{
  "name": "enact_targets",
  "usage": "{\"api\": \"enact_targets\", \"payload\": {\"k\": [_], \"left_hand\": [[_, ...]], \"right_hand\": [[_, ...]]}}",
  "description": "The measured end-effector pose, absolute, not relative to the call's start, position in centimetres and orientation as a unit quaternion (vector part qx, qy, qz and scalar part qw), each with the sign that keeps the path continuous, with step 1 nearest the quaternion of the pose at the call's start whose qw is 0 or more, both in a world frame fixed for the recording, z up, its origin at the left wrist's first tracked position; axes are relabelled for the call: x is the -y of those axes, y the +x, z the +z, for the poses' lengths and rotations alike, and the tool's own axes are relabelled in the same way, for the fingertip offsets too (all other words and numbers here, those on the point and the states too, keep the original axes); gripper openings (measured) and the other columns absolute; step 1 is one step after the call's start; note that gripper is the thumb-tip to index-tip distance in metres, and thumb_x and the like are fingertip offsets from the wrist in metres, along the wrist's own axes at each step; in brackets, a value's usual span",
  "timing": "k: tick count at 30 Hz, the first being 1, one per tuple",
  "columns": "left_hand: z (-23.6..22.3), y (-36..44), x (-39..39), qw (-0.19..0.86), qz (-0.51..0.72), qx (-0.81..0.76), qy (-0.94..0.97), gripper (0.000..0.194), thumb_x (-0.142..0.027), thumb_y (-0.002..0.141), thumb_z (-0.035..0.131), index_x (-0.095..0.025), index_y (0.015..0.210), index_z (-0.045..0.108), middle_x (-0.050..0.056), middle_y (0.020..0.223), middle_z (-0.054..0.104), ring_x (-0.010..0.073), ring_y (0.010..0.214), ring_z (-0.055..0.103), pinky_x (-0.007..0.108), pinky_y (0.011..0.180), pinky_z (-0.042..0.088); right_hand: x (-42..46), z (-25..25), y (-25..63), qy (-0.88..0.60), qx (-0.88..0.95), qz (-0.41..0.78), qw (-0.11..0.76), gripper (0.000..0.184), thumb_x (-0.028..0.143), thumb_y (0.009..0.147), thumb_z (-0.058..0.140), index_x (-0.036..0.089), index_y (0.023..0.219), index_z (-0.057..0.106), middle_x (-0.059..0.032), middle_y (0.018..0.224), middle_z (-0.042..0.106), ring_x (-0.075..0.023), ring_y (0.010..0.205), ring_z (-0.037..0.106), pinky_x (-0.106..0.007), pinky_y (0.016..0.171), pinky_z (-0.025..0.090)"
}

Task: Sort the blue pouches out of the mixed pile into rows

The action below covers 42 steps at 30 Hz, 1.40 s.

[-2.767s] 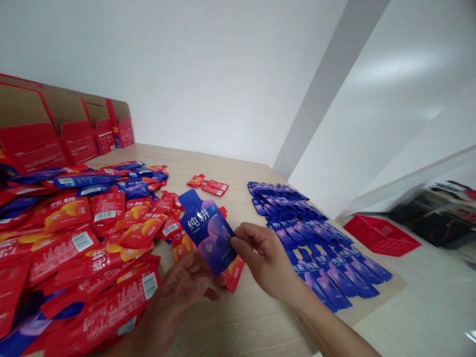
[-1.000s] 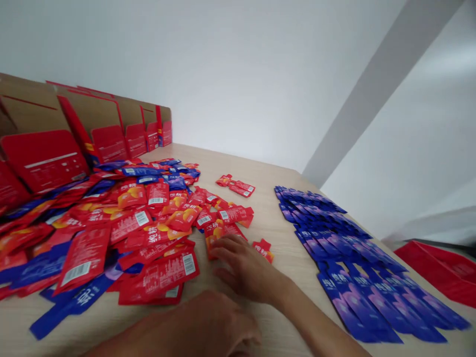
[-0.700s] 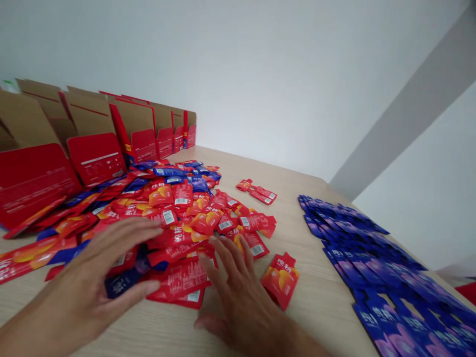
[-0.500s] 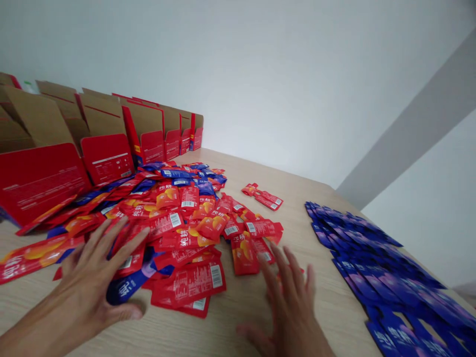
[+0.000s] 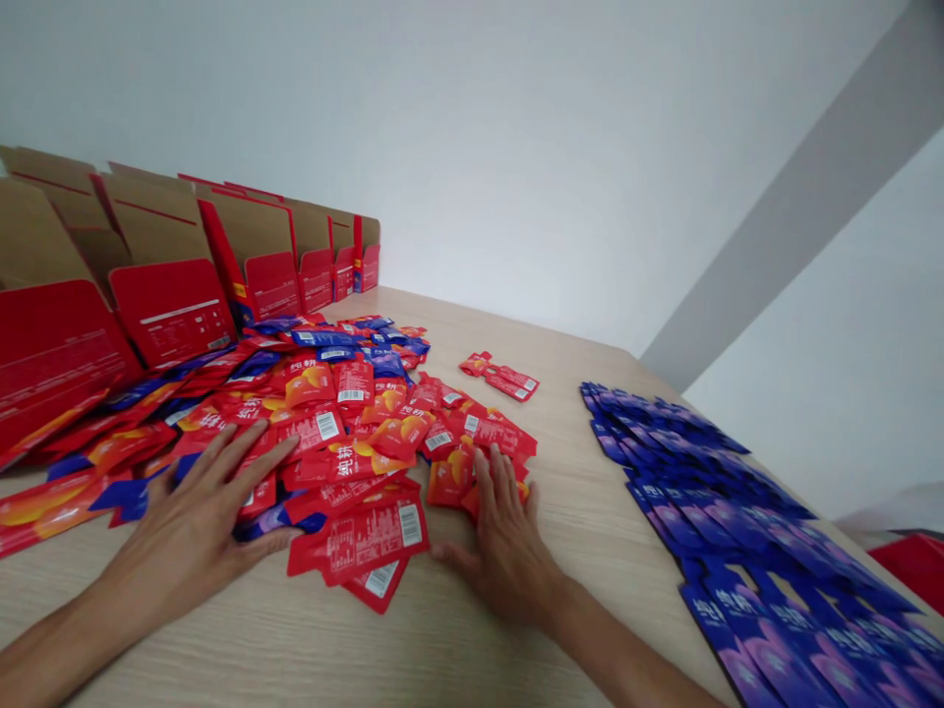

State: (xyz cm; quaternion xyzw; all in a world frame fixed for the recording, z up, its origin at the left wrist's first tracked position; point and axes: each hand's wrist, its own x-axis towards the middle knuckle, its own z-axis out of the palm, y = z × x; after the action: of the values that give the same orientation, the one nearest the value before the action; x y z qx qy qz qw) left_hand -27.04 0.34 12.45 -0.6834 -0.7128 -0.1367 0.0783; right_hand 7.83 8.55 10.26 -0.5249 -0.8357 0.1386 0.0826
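Note:
A loose heap of red and orange pouches (image 5: pixel 376 536), mixed with several blue ones, spreads over the left and middle of the table. My left hand (image 5: pixel 210 511) lies with spread fingers on the heap's near left side, its fingertips on red pouches and its thumb by a blue pouch (image 5: pixel 276 519). At the heap's right edge, my right hand (image 5: pixel 508 536) rests palm down on red pouches, fingers stretched forward and thumb out to the left. Neither hand grips a pouch. What lies under the right fingers is partly hidden.
Open red cardboard boxes (image 5: pixel 173 305) stand in a row along the wall at the left. Two red pouches (image 5: pixel 512 382) lie apart behind the heap. Blue-purple pouches (image 5: pixel 708 521) lie in overlapping rows along the right side of the pale wooden table (image 5: pixel 413 649).
My right hand has moved left and forward onto the heap's right edge, pushing pouches there slightly together. My left hand stays on the heap. The view has shifted a little to the right.

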Motion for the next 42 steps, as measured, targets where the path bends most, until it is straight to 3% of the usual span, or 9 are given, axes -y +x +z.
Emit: {"api": "enact_targets", "payload": {"k": [4, 9, 14, 22, 30, 34, 37, 39, 42], "left_hand": [[12.5, -26.9, -0.9, 0.074, -0.133, 0.719, -0.678, 0.057, -0.039, 0.108, 0.048, -0.018, 0.161, 0.050, 0.023, 0.178, 0.033, 0.0483, 0.163, 0.031, 0.081, 0.118, 0.028], [12.6, -27.1, -2.1, 0.075, -0.150, 0.716, -0.678, 0.054, -0.029, 0.110, 0.042, -0.015, 0.161, 0.051, 0.023, 0.177, 0.035, 0.0499, 0.161, 0.033, 0.081, 0.116, 0.031], [11.5, -28.5, -4.3, 0.088, -0.088, 0.719, -0.684, 0.082, -0.020, 0.089, 0.062, -0.021, 0.168, 0.041, 0.020, 0.181, 0.025, 0.0495, 0.165, 0.026, 0.083, 0.112, 0.038], [11.4, -29.2, -5.9, 0.061, -0.142, 0.709, -0.688, 0.086, -0.058, 0.093, 0.064, -0.022, 0.167, 0.044, 0.021, 0.180, 0.030, 0.0512, 0.164, 0.027, 0.086, 0.116, 0.034], [10.5, -32.7, -4.0, 0.032, -0.242, 0.668, -0.703, 0.090, -0.078, 0.092, 0.056, -0.030, 0.167, 0.043, 0.013, 0.179, 0.035, 0.0404, 0.161, 0.040, 0.064, 0.127, 0.037], [10.2, -33.4, -2.7, 0.060, -0.245, 0.667, -0.701, 0.085, -0.079, 0.093, 0.055, -0.030, 0.161, 0.052, 0.012, 0.173, 0.046, 0.0385, 0.159, 0.043, 0.064, 0.127, 0.036], [10.5, -32.9, -2.5, 0.086, -0.254, 0.658, -0.704, 0.078, -0.078, 0.096, 0.052, -0.022, 0.149, 0.066, 0.014, 0.156, 0.066, 0.0364, 0.142, 0.064, 0.053, 0.120, 0.048], [11.0, -32.3, -2.5, 0.107, -0.271, 0.658, -0.694, 0.076, -0.076, 0.099, 0.049, -0.017, 0.141, 0.072, 0.015, 0.140, 0.077, 0.0336, 0.120, 0.077, 0.045, 0.108, 0.058], [11.9, -31.4, -2.6, 0.138, -0.310, 0.668, -0.663, 0.077, -0.073, 0.103, 0.043, -0.010, 0.133, 0.077, 0.017, 0.122, 0.084, 0.0287, 0.083, 0.082, 0.039, 0.086, 0.064]], "right_hand": [[-10.5, 11.6, 5.5, -0.499, 0.850, 0.156, 0.060, 0.123, 0.085, 0.093, 0.057, 0.015, 0.176, 0.000, -0.0250, 0.182, -0.006, -0.0427, 0.168, -0.011, -0.079, 0.127, 0.002], [-12.6, 12.2, 3.3, -0.478, 0.863, 0.154, 0.062, 0.133, 0.085, 0.086, 0.067, 0.013, 0.176, 0.000, -0.0320, 0.180, 0.009, -0.0493, 0.167, -0.007, -0.086, 0.123, 0.007], [-14.9, 12.4, 2.2, -0.499, 0.851, 0.150, 0.060, 0.137, 0.084, 0.083, 0.071, 0.015, 0.177, -0.001, -0.0314, 0.180, 0.011, -0.0479, 0.168, -0.004, -0.085, 0.123, 0.008], [-17.2, 11.8, 1.5, -0.532, 0.827, 0.147, 0.106, 0.134, 0.082, 0.085, 0.071, 0.016, 0.177, 0.000, -0.0276, 0.182, 0.009, -0.0454, 0.169, 0.003, -0.082, 0.124, 0.014], [-16.8, 9.9, 1.7, -0.552, 0.817, 0.087, 0.141, 0.130, 0.077, 0.086, 0.073, 0.017, 0.177, 0.004, -0.0250, 0.183, 0.005, -0.0467, 0.169, 0.005, -0.084, 0.124, 0.009], [-16.3, 10.0, 1.9, -0.504, 0.835, 0.027, 0.218, 0.115, 0.073, 0.089, 0.072, 0.012, 0.173, 0.021, -0.0299, 0.180, 0.015, -0.0496, 0.167, 0.008, -0.087, 0.121, 0.013], [-14.6, 12.1, 0.7, -0.387, 0.876, 0.009, 0.287, 0.074, 0.055, 0.100, 0.066, 0.012, 0.158, 0.048, -0.0278, 0.170, 0.040, -0.0417, 0.160, 0.035, -0.069, 0.125, 0.032], [-12.8, 13.9, -1.0, -0.302, 0.917, 0.037, 0.257, 0.042, 0.038, 0.106, 0.059, 0.015, 0.141, 0.064, -0.0207, 0.149, 0.063, -0.0314, 0.139, 0.059, -0.051, 0.117, 0.048], [-10.4, 15.8, -4.1, -0.238, 0.959, 0.068, 0.140, 0.031, 0.032, 0.107, 0.056, 0.014, 0.127, 0.072, -0.0143, 0.122, 0.074, -0.0269, 0.114, 0.070, -0.042, 0.105, 0.056]]}}
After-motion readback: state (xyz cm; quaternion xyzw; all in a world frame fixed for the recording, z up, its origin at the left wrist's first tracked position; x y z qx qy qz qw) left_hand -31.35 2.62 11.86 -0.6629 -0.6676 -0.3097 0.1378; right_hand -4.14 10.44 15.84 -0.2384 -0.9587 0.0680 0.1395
